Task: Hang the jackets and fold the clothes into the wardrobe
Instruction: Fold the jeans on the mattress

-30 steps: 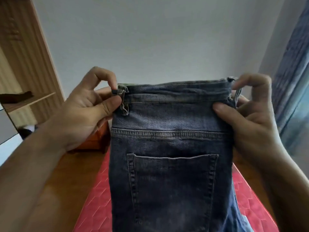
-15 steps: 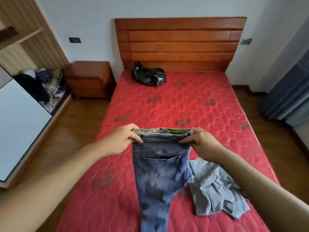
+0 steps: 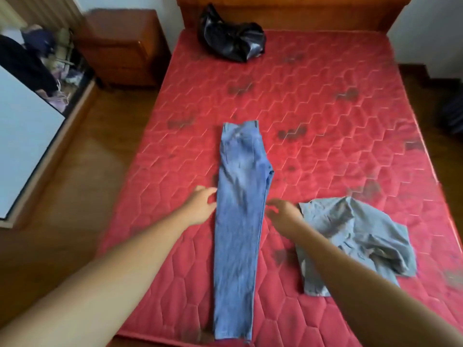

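Jeans (image 3: 240,216) now flat on mattress (image 3: 325,108); hands released.

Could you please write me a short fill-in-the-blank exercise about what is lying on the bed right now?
1. The jeans lie flat on the ____ mattress.
2. The left hand and right hand are on either side of the ____.
3. The crumpled pale blue shirt lies to the ____ of the jeans.
4. The black bag sits near the ____ of the bed.

Missing words: red; jeans; right; head
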`<state>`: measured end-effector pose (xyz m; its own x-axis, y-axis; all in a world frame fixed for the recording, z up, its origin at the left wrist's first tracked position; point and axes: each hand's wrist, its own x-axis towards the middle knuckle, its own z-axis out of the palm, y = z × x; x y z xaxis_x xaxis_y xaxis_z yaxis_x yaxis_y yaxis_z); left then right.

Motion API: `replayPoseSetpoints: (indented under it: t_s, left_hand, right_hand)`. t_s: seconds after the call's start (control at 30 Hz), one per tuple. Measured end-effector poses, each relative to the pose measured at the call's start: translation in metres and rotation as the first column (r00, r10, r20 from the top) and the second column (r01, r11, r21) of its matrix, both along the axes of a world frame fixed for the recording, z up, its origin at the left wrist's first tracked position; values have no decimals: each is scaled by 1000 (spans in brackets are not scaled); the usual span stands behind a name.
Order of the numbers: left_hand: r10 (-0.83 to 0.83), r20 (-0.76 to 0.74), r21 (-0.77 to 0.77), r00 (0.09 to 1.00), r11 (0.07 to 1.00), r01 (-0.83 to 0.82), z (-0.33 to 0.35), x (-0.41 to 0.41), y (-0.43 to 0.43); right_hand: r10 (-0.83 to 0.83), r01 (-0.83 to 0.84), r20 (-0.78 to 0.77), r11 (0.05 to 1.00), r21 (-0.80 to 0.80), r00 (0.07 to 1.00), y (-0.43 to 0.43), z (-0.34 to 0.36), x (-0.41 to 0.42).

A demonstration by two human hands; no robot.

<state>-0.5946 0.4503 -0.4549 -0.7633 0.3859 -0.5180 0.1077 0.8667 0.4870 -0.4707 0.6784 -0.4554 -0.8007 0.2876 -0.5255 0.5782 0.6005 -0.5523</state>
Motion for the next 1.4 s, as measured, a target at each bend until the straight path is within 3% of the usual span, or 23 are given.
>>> replayPoseSetpoints:
  t_s: [0.2, 0.37, 0.47, 0.57, 0.73, 0.83, 0.93, 1.03, 1.1, 1.13, 1.17, 1.23, 1.27, 1.33, 1.4]
  left_hand:
    - [168, 341, -137, 925, 982, -127, -149, 135, -77]
    - [334, 438, -186, 835, 942, -279, -244, 211, -104]
    - [381, 455, -141, 805, 923, -358, -282, 242, -108]
    - [438, 425, -43, 792, 884, -466, -310, 258, -112]
    - [582, 566, 3, 584, 707, -707, -308, 262, -126]
    - [486, 625, 55, 611, 754, -655, -300, 259, -139]
    - [434, 602, 77, 671, 804, -590, -297, 256, -142]
    - [448, 718, 95, 532, 695, -713, -288, 253, -127]
    - [434, 753, 86, 495, 680, -728, -289, 253, -118]
    - [424, 726, 104, 542, 711, -695, -292, 254, -116]
    - [389, 644, 159, 658, 774, -613, -296, 256, -116]
    - [191, 311, 252, 931, 928, -275, -297, 255, -120]
    - [59, 105, 244, 993, 966, -83, -296, 254, -123]
    - [-158, -239, 204, 958, 956, 209, -297, 253, -132]
    - [-165, -371, 243, 914, 932, 267, -292, 242, -136]
  right_hand:
    - [-159, 209, 298, 967, -143, 941, -43, -146, 133]
    - [-248, 346, 407, 920, -186, 879, -78, -237, 172]
    - [-227, 353, 407, 896, -269, 885, -107, -282, 191]
    - [-324, 441, 360, 840, -315, 875, -133, -309, 204]
    - [-445, 559, 340, 682, -470, 829, -147, -305, 213]
    - [-453, 606, 402, 591, -532, 795, -144, -292, 219]
    - [-427, 559, 360, 645, -521, 829, -140, -284, 222]
    - [-437, 520, 281, 704, -484, 854, -140, -292, 219]
    - [-366, 401, 164, 843, -358, 916, -139, -299, 219]
    - [-268, 274, 62, 924, -267, 962, -137, -300, 221]
    - [-130, 119, -59, 979, -163, 990, -136, -303, 223]
    - [122, -121, -242, 992, 20, 963, -131, -303, 229]
    - [198, -181, -293, 980, 84, 936, -128, -300, 231]
    - [273, -227, -387, 961, 161, 881, -119, -295, 228]
    - [292, -240, -450, 956, 171, 844, -106, -289, 222]
